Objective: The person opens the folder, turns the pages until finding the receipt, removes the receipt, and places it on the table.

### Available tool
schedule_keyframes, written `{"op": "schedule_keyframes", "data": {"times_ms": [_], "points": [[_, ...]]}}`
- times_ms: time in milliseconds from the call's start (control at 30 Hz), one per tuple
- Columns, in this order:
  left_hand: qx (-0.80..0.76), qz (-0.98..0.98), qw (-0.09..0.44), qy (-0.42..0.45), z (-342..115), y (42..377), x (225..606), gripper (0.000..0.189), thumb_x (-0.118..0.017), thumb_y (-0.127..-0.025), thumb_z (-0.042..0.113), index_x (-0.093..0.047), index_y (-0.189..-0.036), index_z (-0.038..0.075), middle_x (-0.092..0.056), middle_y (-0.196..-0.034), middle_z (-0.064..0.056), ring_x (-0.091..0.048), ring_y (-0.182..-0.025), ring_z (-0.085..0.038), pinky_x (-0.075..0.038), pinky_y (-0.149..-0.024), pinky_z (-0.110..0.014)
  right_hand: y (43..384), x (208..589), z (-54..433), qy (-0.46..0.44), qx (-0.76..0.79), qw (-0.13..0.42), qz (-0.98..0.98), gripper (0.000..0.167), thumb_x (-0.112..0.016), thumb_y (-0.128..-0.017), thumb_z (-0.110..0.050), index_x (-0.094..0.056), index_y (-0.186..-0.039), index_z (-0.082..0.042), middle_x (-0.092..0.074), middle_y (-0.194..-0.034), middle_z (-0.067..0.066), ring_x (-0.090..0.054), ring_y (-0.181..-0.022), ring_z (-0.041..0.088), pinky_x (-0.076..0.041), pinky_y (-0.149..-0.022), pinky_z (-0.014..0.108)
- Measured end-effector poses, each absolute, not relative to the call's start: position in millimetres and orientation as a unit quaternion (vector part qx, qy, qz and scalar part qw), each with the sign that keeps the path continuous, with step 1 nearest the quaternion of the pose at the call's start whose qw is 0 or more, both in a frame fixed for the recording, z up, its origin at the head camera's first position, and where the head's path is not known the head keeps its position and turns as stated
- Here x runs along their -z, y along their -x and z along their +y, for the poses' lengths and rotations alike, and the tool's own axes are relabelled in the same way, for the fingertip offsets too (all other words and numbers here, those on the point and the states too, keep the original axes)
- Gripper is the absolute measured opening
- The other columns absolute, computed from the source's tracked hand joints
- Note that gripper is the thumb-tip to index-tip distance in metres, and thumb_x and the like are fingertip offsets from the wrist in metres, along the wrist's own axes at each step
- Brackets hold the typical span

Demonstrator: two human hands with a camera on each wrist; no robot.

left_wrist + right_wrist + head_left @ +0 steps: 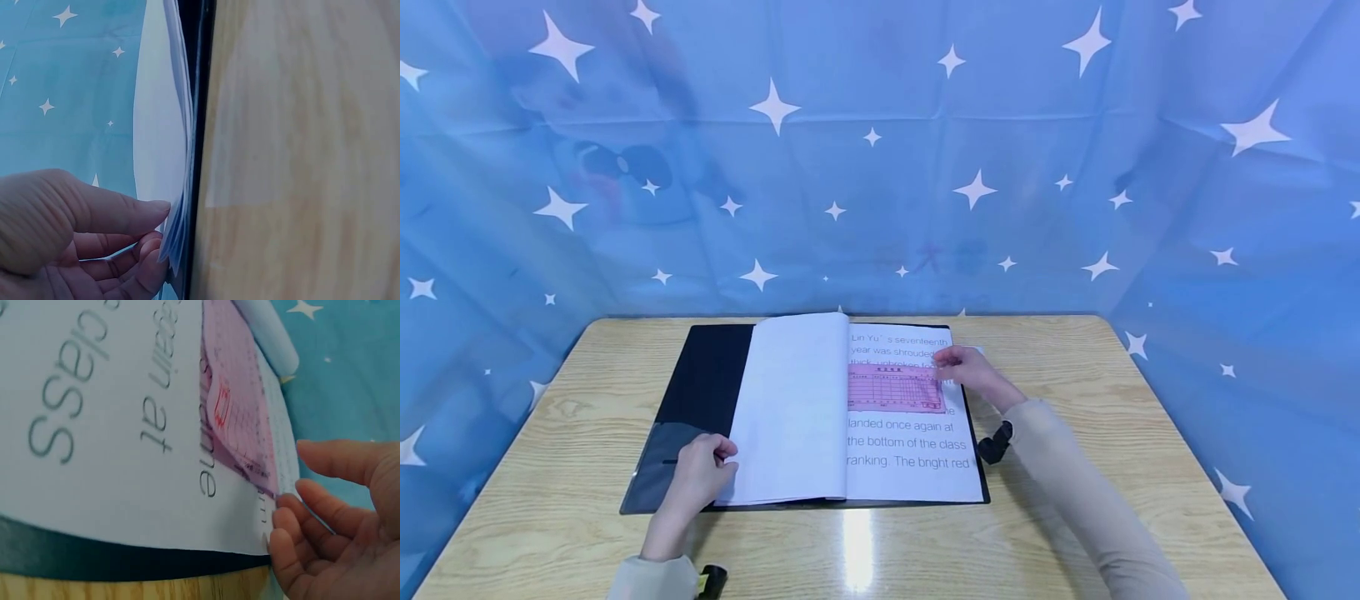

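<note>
A folder (658, 437) with a black cover lies spread on the table, its blank left page (793, 408) facing a right page (910, 479) printed with large text. Across the printed page lies a pink form slip (895, 390), whose near edge lifts in a curve in the right wrist view. At the left page's outer lower edge, my left hand (703, 471) pinches the stacked page edges (178, 240) between thumb and curled fingers. My right hand (970, 369) is at the slip's right end, fingertips by its corner, with thumb and index finger apart.
The folder rests on a wooden table (535, 467). A blue curtain with white stars (880, 183) stands behind the table and along both sides. Dark wrist cameras (996, 443) are worn on both sleeves. A bright reflection lies on the wood at the front.
</note>
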State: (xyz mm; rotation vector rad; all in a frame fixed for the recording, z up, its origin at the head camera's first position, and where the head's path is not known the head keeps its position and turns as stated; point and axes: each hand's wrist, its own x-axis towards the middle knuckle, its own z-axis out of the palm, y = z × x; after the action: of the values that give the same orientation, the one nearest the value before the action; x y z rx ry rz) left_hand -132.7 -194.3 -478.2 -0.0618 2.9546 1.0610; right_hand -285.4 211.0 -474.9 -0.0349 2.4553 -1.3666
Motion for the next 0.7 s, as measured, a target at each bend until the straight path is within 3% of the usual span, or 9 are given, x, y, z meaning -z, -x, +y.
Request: {"op": "schedule_keyframes", "data": {"times_ms": [133, 467, 700], "points": [[-0.339, 0.941, 0.0, 0.021, -195, 133, 479, 0.01, -0.066, -0.072, -0.006, -0.063, -0.081, -0.004, -0.054, -0.078, -0.01, -0.049, -0.069, -0.021, -0.043, -0.062, -0.033, 286, 477, 209, 0.021, 0.465, 0.153, 0.872, 0.038, -0.066, -0.079, -0.004, -0.057, -0.115, 0.003, -0.057, -0.106, 0.014, -0.05, -0.095, 0.026, -0.039, -0.086, 0.037], [-0.336, 0.942, 0.001, 0.021, -196, 133, 479, 0.01, -0.067, -0.072, -0.006, -0.063, -0.081, -0.004, -0.054, -0.078, -0.009, -0.049, -0.069, -0.02, -0.043, -0.062, -0.033, 290, 489, 206, 0.052, 0.418, 0.13, 0.898, 0.026, -0.07, -0.075, -0.001, -0.061, -0.1, -0.004, -0.056, -0.091, 0.007, -0.049, -0.083, 0.021, -0.04, -0.075, 0.031], [-0.336, 0.941, 0.002, 0.025, -196, 134, 480, 0.01, -0.068, -0.072, -0.006, -0.063, -0.081, -0.004, -0.055, -0.078, -0.009, -0.05, -0.069, -0.02, -0.042, -0.062, -0.032, 290, 484, 201, 0.053, 0.395, 0.151, 0.905, 0.016, -0.069, -0.076, -0.001, -0.059, -0.089, -0.005, -0.052, -0.079, 0.005, -0.047, -0.075, 0.02, -0.037, -0.069, 0.031]]}}
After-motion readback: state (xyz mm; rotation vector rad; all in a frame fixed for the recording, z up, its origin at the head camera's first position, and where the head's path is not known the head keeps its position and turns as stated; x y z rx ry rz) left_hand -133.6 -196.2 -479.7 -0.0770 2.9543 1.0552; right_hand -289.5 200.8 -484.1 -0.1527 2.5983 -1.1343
